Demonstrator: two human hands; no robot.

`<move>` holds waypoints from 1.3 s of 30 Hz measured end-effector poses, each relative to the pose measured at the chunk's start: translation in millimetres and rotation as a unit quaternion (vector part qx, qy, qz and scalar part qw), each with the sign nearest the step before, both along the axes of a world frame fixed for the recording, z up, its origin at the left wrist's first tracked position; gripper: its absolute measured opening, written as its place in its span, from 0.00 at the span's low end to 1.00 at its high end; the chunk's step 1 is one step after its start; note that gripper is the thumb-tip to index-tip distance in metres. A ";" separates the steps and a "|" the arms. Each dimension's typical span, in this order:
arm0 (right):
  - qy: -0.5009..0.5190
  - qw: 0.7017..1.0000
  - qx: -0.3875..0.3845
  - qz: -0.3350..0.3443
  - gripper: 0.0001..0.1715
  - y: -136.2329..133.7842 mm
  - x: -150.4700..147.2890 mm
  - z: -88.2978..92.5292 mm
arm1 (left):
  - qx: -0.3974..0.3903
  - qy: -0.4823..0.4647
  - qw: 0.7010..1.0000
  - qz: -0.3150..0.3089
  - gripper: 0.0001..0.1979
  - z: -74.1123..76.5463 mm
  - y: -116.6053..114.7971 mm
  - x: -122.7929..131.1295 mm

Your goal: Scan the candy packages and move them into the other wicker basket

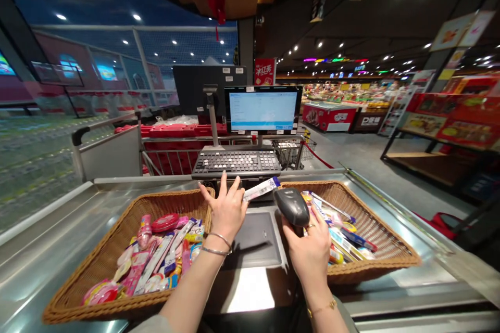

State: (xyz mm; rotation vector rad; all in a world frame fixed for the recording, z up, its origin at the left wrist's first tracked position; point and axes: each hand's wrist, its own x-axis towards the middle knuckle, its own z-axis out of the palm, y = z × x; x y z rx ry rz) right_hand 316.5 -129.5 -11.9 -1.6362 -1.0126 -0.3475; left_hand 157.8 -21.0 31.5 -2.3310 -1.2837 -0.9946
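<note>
Metal counter [78, 218], dark-ceilinged store [351, 93] beyond, left hand [226, 210] pinching slim packet [261, 189], right hand [312, 242] gripping scanner [292, 207]

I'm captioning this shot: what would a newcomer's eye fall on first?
Probably the right hand gripping a dark scanner near the center, and the left hand holding a slim packet beside it. Flanking them, a left basket and a right basket hold colorful packages. Behind, a lit monitor stands beyond a black keyboard.

Left hand [227, 207]: slim packet [261, 189]. Right hand [311, 243]: scanner [292, 206].
</note>
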 end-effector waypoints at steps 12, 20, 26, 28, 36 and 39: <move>0.209 0.966 0.004 -0.151 0.34 -30.8 70.2 13.3 | -0.035 0.079 0.989 -0.122 0.08 -5.9 -10.7 86.4; 0.279 0.937 0.009 -0.211 0.32 -36.3 79.3 21.2 | -0.030 0.104 0.976 -0.191 0.19 -19.2 -9.0 153.1; 0.240 0.950 0.024 -0.197 0.31 -34.2 78.5 15.6 | -0.034 0.087 0.980 -0.174 0.24 -13.5 -11.7 148.9; 0.224 0.956 0.028 -0.188 0.31 -33.0 76.2 13.5 | -0.045 0.076 0.983 -0.164 0.24 -9.5 -13.3 135.1; 0.185 0.978 0.023 -0.097 0.31 -26.7 50.7 15.4 | -0.069 0.041 0.991 -0.110 0.24 -1.2 -23.6 75.7; 0.149 0.988 0.022 -0.042 0.32 -22.5 35.2 14.3 | -0.081 0.030 0.992 -0.090 0.24 -3.5 -25.3 53.1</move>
